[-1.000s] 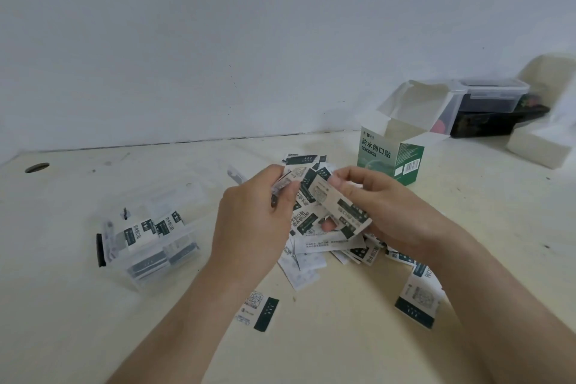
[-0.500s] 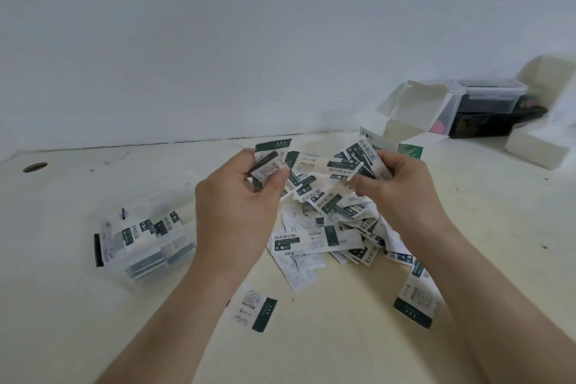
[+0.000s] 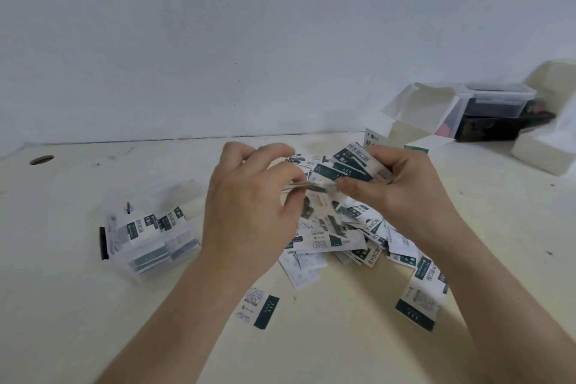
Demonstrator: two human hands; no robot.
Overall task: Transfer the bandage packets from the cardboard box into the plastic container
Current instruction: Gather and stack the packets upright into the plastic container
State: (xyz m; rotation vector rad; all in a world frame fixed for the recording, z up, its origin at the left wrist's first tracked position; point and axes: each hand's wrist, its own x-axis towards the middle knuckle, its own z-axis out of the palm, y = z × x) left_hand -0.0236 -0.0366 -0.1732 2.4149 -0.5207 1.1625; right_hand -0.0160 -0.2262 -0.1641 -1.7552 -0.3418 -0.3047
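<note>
- Left hand [image 3: 249, 206] pinches a thin stack of bandage packets [image 3: 330, 227] edge-on between thumb and fingers, above the loose pile
- right hand [image 3: 402, 193] grips a fanned bunch of packets, thumb on top, touching the left hand's stack at the middle; looks like squaring them into one bundle
- progress: partly done; plastic container [image 3: 149, 237] sits open on the desk [image 3: 62, 321] left of the hands, already with several packets inside, some flat on top, more stacked lower down
- most packets not yet in: big heap on the desk under and right of the hands, between container and cardboard box [image 3: 408, 121]
- cardboard box far right of the heap, flaps open, green print partly hidden behind the right hand; cannot tell whether any packets are left inside
- strays: one stray packet [image 3: 258, 309] near, alone, between the forearms; another loose packet [image 3: 420, 296] near right beside the right forearm
- left to do, as judged: carry the held bundle left to the container, then keep gathering the heap and strays
- around: lidded clear tub [image 3: 495, 100] on a dark box [image 3: 498, 128] far right, white box [image 3: 542, 150] at right edge, cable hole [image 3: 41, 160] far left; all well apart from the route
- nothing blocks the way to the container; thin packets may slip from the fanned grip
</note>
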